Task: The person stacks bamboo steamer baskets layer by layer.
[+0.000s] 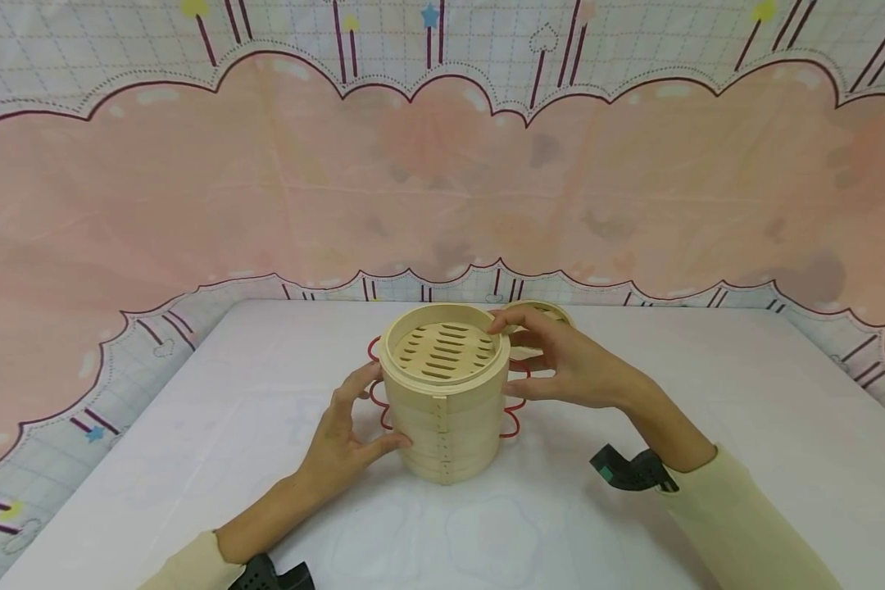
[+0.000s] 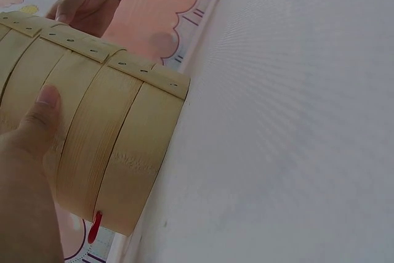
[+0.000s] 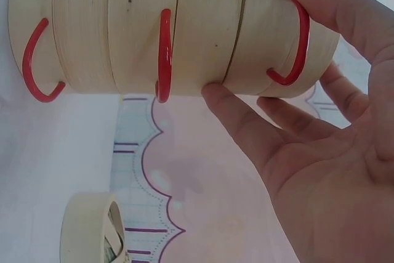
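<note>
The left hand [image 1: 339, 447] cups the near-left wall of the steamer stack [image 1: 446, 410], thumb pressed flat on the bamboo and fingers curved round it; the right hand [image 1: 560, 365] holds the far-right side, fingertips on the top rim and lower fingers against the wall. The stack of bamboo tiers stands upright in the middle of the white table [image 1: 745, 426], its top tier open to a slatted floor. It looks light and stiff but loosely stacked, so a grip low on both sides seems safest. Red wire handles [image 3: 163, 53] curl out from the tiers. Another bamboo round [image 1: 542, 315] lies just behind.
</note>
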`<state>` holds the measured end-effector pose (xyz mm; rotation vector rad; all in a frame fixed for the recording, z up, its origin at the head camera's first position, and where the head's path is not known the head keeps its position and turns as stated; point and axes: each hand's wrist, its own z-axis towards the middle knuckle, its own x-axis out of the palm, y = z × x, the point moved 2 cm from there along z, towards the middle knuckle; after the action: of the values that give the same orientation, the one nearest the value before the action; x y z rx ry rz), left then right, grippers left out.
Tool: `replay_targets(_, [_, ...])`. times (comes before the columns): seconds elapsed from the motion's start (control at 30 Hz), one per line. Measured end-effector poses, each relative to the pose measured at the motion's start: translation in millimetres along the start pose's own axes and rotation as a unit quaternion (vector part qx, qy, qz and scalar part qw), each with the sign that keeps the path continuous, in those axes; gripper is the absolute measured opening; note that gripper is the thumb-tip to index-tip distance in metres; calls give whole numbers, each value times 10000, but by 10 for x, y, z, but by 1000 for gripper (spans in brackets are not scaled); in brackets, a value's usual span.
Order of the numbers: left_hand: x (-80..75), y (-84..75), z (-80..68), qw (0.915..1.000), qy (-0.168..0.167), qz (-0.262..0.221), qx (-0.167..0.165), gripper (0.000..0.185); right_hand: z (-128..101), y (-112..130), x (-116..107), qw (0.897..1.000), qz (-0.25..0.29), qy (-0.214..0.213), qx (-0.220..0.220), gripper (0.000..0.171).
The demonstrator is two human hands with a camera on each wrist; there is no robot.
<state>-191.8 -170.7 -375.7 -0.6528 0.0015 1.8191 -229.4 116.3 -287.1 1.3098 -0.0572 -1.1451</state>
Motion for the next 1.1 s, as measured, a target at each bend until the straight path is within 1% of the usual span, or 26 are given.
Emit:
replay_targets(0.23, [20,18,2,10000,-18,-32,-13,82,9,-24,-29,10000,-11,28,45,57])
replay_targets(0.4, [42,41,7,10000,-42,-60,44,82,8,-36,-49,9999,39,9,98,58])
replay_targets(0.73, [68,50,14,9999,-101,-56,26,83,24,-51,-74,10000,9,23,80,58])
replay_targets(1.1, [90,55,39,9999,-99,30,-33,83,31,-66,-118,9995,226,72,192,58])
